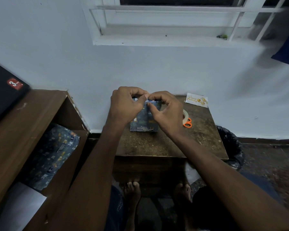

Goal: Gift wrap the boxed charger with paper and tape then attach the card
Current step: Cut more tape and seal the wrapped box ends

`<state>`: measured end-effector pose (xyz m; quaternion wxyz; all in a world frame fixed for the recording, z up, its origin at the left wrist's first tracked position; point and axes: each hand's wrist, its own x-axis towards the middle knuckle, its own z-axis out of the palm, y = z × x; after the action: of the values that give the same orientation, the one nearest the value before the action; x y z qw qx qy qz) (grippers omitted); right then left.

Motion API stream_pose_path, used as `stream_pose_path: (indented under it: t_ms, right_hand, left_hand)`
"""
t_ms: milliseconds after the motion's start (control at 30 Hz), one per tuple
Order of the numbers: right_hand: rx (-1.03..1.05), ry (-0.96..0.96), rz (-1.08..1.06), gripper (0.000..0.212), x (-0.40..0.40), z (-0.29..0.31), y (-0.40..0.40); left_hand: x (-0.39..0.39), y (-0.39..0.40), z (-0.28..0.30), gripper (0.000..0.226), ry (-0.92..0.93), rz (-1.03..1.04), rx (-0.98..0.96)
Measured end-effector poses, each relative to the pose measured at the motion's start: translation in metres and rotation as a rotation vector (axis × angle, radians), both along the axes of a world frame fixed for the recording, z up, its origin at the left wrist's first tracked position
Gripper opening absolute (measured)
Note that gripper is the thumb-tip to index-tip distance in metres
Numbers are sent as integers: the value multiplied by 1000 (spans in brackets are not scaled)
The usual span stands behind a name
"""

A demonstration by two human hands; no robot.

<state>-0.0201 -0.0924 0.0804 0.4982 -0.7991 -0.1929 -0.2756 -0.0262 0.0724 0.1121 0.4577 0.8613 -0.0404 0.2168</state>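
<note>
The boxed charger [144,121] lies on the small brown table [157,144], covered in dark blue patterned paper. My left hand [125,104] and my right hand [167,110] meet over its far end, and the fingers of both pinch the paper fold there. A white "Happy Birthday" card [196,100] lies at the table's far right corner. The roll of clear tape [185,116] and the orange-handled scissors [188,123] sit just right of my right hand, partly hidden by it.
A wooden shelf unit [23,124] stands to the left with spare patterned wrapping paper [52,154] in it and a dark box [5,90] on top. A black bin bag [230,145] sits right of the table. The wall is close behind.
</note>
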Motion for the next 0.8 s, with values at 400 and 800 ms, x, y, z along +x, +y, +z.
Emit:
stream_pose_path:
  t_ms: [400,800]
  right_hand:
    - [-48,-68,-38,13,-3,-5,2]
    - [-101,-124,-42,15,-6,-6,0]
  left_hand:
    - [2,1,-1,9,21,31,20]
    - [13,-3,2,50,150,129,31]
